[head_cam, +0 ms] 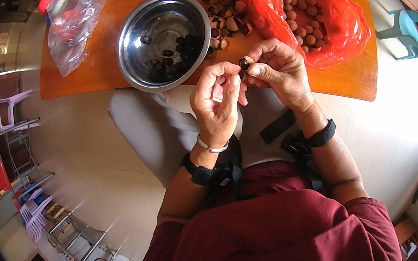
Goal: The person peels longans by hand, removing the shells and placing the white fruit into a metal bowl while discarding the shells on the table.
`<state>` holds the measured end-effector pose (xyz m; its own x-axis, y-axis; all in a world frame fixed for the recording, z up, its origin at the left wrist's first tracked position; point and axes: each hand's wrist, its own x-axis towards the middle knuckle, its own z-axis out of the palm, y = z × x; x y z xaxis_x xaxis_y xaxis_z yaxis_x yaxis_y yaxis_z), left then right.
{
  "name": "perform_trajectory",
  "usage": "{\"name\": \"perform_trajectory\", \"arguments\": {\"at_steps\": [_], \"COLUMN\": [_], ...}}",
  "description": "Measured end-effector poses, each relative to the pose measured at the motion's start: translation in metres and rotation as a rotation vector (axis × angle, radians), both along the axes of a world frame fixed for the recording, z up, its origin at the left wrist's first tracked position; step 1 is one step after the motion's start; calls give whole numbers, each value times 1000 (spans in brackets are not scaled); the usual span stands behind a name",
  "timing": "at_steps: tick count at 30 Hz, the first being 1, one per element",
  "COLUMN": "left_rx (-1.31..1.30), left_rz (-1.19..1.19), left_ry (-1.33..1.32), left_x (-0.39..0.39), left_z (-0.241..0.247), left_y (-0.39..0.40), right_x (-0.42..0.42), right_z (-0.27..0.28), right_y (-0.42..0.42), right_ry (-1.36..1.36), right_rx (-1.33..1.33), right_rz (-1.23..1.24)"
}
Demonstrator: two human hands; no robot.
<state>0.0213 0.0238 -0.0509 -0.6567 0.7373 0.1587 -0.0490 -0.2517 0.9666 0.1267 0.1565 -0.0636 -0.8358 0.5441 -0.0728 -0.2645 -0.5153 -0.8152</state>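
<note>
Between the thumb and fingers of my right hand (285, 73) is a partly shelled dried longan (245, 62), its dark flesh showing under a piece of tan shell. My left hand (215, 101) is close beside it, thumb and index fingertips almost at the fruit; whether they pinch a bit of shell cannot be made out. To the left stands a stainless steel bowl (122, 53) with dark peeled longans (187, 47) gathered mostly on its right side. Broken shells (225, 16) lie heaped beyond my hands. Whole dried longans (309, 10) fill an opened red plastic bag (341, 30).
The orange-brown wooden table (116, 5) ends just before my lap. A clear plastic bag (74, 23) with red and white items lies at its left. A teal plastic chair (410, 35) stands beyond the right edge, and lilac plastic chairs (33, 215) are at lower left.
</note>
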Motion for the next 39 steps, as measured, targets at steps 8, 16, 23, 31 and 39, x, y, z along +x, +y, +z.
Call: {"name": "perform_trajectory", "arguments": {"at_steps": [8, 16, 23, 31, 39], "left_rx": [-4, -72, -75, -50, -36], "left_rz": [18, 131, 125, 16, -5], "left_ry": [-12, 158, 130, 117, 21], "left_x": [0, -1, 1, -2, 1], "left_z": [0, -8, -5, -4, -2], "left_y": [0, -1, -2, -4, -1], "right_x": [0, 0, -2, -3, -4], "right_z": [-5, -6, -7, -9, -2], "right_y": [1, -1, 0, 0, -2], "right_ry": [53, 46, 86, 83, 85], "right_rx": [1, 29, 36, 95, 80], "right_rz": [27, 11, 12, -11, -3]}}
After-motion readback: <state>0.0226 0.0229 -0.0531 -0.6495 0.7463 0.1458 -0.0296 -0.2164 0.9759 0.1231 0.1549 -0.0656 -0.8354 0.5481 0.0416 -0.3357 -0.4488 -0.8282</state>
